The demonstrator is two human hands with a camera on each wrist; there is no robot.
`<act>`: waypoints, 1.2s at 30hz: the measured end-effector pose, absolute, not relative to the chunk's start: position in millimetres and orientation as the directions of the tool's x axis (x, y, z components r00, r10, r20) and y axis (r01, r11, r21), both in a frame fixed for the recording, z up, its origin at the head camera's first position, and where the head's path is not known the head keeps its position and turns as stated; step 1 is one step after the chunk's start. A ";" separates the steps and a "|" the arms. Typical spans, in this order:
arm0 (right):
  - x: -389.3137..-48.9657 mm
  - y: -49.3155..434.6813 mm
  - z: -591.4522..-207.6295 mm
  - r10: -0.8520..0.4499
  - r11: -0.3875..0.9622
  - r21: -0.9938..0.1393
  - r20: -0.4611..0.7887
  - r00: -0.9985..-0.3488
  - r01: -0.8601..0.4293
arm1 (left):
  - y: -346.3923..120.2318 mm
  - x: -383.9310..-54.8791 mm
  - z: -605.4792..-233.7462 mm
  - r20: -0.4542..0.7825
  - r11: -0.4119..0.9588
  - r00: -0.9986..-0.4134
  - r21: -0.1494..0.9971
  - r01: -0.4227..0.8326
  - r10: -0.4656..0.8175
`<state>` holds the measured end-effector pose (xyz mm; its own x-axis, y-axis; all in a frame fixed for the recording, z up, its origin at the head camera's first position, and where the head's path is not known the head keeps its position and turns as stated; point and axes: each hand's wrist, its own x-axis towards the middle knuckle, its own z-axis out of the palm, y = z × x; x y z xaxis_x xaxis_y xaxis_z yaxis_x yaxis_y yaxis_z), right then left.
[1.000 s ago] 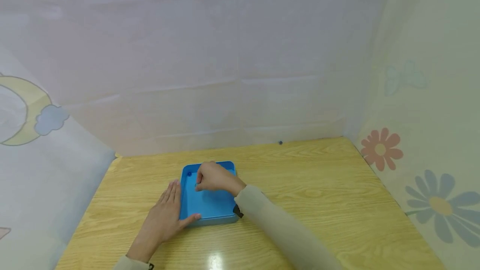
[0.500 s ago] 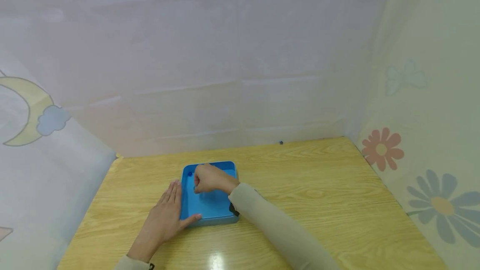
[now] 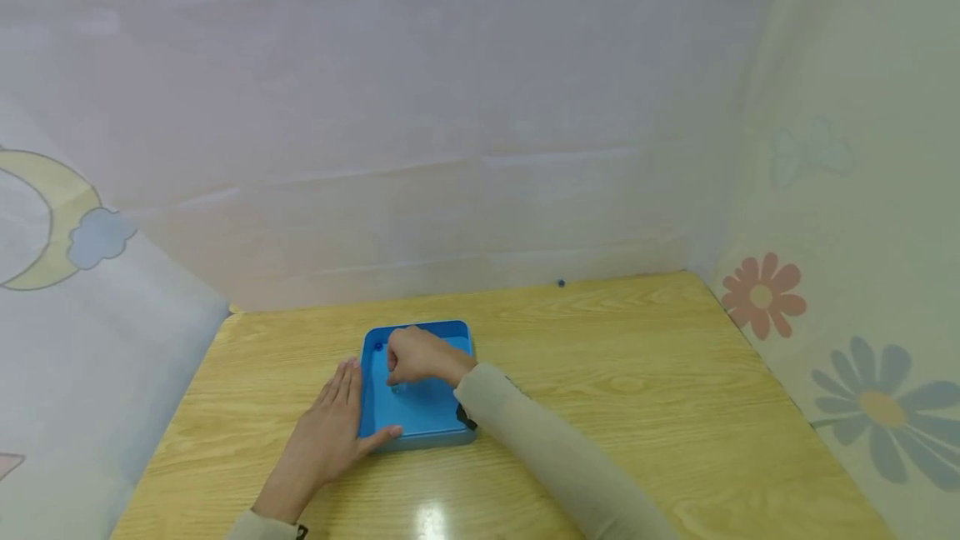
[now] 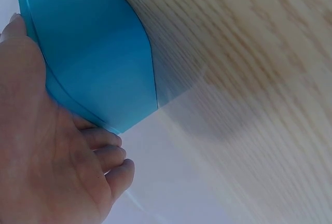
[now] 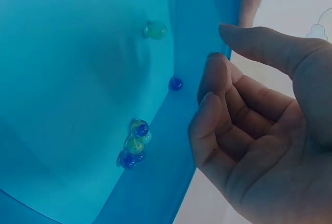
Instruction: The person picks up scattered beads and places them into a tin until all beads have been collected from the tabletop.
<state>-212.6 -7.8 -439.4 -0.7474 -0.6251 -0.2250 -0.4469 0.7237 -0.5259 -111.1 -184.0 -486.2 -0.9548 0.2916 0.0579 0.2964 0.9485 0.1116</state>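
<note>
A blue tray [image 3: 442, 419] sits on the table. My left hand [image 3: 330, 427] lies along its left wall, fingers straight and thumb reaching across the near corner; the left wrist view shows the palm [image 4: 52, 151] at the tray's outer wall. Over the tray's left half, my right hand [image 3: 420, 355] hovers. In the right wrist view its thumb and forefinger stand apart, the other fingers loosely bent, with nothing between them. A pale greenish clear marble [image 5: 155, 30] lies on the tray floor near these fingers. A dark blue marble [image 5: 176, 83] and a cluster of several marbles [image 5: 136, 144] lie along one wall.
A small dark ball [image 3: 561, 283] lies at the table's back edge, by the pale cloth backdrop [image 3: 480, 148]. Cloth with printed flowers [image 3: 761, 297] hangs at the right. The wooden table [image 3: 637, 382] extends around the tray.
My right hand has shifted slightly left and nearer to me within the tray. A clear marble now shows on the tray floor under its fingertips. My left hand stays in place.
</note>
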 end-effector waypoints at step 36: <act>-245.8 121.9 -436.8 -0.359 0.600 -0.764 0.008 -0.933 -0.237 | -181.6 -112.3 -489.9 0.034 0.956 -0.965 0.131 0.262 0.260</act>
<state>-245.8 121.9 -436.8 -0.9334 -0.3587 0.0078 -0.2370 0.6000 -0.7641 -112.3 -181.6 -489.9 -0.9649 0.2603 0.0340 0.2625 0.9560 0.1310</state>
